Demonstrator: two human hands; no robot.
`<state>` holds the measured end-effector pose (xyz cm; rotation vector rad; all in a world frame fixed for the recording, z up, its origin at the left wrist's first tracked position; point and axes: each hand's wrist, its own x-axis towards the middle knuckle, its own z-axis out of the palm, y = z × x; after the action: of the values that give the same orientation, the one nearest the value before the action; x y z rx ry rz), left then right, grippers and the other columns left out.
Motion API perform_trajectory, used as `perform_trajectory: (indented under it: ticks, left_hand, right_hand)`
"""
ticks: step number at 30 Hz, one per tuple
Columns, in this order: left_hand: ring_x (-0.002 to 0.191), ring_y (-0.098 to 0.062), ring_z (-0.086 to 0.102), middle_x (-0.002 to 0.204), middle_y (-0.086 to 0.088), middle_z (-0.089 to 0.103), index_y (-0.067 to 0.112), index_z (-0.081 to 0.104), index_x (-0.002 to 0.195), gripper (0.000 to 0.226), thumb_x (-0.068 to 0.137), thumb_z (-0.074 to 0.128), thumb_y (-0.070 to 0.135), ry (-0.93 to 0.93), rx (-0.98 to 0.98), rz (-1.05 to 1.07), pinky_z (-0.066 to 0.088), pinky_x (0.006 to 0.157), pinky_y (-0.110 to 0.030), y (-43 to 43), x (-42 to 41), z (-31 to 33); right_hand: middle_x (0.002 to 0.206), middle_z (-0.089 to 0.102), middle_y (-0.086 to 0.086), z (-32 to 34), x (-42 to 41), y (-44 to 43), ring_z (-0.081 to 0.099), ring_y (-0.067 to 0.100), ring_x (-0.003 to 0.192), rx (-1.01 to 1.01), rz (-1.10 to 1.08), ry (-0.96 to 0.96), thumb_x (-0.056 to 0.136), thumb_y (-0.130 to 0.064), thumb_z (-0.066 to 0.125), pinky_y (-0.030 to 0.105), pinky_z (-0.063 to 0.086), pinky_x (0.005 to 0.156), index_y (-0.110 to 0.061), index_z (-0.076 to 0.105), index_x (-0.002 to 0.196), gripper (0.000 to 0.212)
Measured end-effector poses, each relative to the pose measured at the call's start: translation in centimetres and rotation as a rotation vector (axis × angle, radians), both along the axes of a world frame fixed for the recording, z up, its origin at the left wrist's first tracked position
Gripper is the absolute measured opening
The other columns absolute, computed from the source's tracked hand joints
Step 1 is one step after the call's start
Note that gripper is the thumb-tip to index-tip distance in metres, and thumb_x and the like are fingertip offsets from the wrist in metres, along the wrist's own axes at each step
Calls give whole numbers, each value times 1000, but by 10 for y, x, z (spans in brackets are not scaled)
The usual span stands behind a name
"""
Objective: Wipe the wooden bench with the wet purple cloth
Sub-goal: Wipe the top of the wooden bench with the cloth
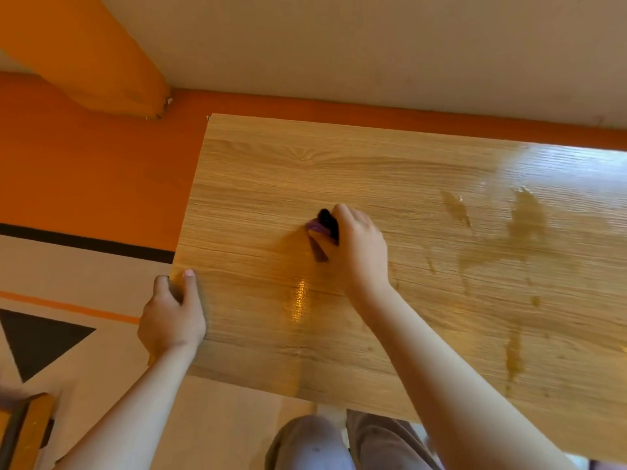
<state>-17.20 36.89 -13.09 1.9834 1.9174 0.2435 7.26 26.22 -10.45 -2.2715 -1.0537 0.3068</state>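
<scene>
Wiping is mid-course: the right hand [356, 245] grips the one purple cloth [317, 234] bunched against the middle of the single bench [271, 171], while the left hand [173, 310] clasps its left edge — wet streaks lie to the right, so the next stroke likely needs steady pressure toward the dry left part

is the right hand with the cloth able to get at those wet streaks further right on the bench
Probably yes. The right hand holds the purple cloth on the wooden bench, and the wet streaks lie on the same bare surface to its right, with nothing between them.
</scene>
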Motion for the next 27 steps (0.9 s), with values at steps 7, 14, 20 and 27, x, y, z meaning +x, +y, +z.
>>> perform_trajectory:
  ticks: [7, 14, 20, 27]
  left_hand:
    - [66, -31, 52, 73, -9, 56, 11, 47, 94, 44, 99, 32, 52, 16, -33, 9, 38, 57, -34, 1, 2, 3]
    - [66, -36, 55, 77, -16, 59, 11, 42, 94, 45, 100, 29, 54, 56, -60, -16, 49, 61, -43, 4, 0, 2]
    - [67, -34, 52, 87, -23, 61, 7, 41, 100, 47, 99, 27, 52, 89, -98, -13, 39, 59, -39, 5, 3, 5]
    - [72, -39, 59, 91, -22, 61, 15, 31, 93, 41, 99, 25, 55, 85, -128, -19, 46, 63, -43, 6, 3, 4]
  right_hand:
    - [78, 55, 3, 5, 62, -105, 51, 26, 73, -91, -411, -11, 85, -36, 65, 30, 30, 60, -11, 45, 78, 33]
    - [79, 57, 4, 6, 24, -79, 53, 25, 75, -68, -560, 58, 83, -33, 68, 29, 31, 60, -11, 46, 77, 31]
    - [80, 61, 4, 1, -72, 13, 54, 22, 75, -24, -311, 56, 79, -29, 71, 26, 31, 57, -9, 53, 81, 27]
    - [85, 62, 3, 1, -66, -1, 54, 20, 81, -10, -376, 46, 84, -35, 66, 26, 33, 59, -10, 54, 85, 28]
